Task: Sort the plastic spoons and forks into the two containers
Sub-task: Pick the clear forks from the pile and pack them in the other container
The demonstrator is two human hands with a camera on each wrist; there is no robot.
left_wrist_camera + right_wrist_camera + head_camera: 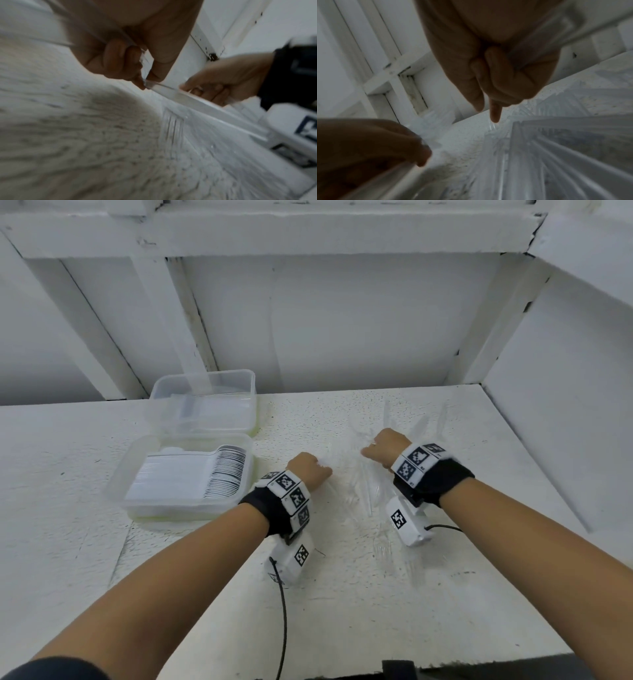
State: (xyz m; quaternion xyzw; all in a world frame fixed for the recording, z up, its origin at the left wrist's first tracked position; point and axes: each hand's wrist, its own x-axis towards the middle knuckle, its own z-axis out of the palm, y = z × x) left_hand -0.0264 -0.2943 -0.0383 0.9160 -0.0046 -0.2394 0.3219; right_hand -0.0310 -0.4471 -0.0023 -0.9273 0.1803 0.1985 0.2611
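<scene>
A loose scatter of clear plastic cutlery (368, 474) lies on the white counter (376, 594), between and beyond the two hands; the pieces are transparent and blurred, so spoons and forks cannot be told apart there. The left hand (308, 470) has its grip closed, thumb and curled fingers (120, 56) pinching the end of one clear utensil handle (197, 102), which slants down toward the counter. The right hand (385, 445) sits just beyond, over the scatter, its fingers (496, 70) curled round a clear handle (565, 40), with the forefinger pointing down at the pile. The two hands are near each other but apart.

To the left stand two clear containers, touching. The nearer container (137, 501) holds a neat row of stacked cutlery, apparently spoons. The farther container (205, 378) holds clear pieces too faint to identify. Both wrists wear black bands with marker tags.
</scene>
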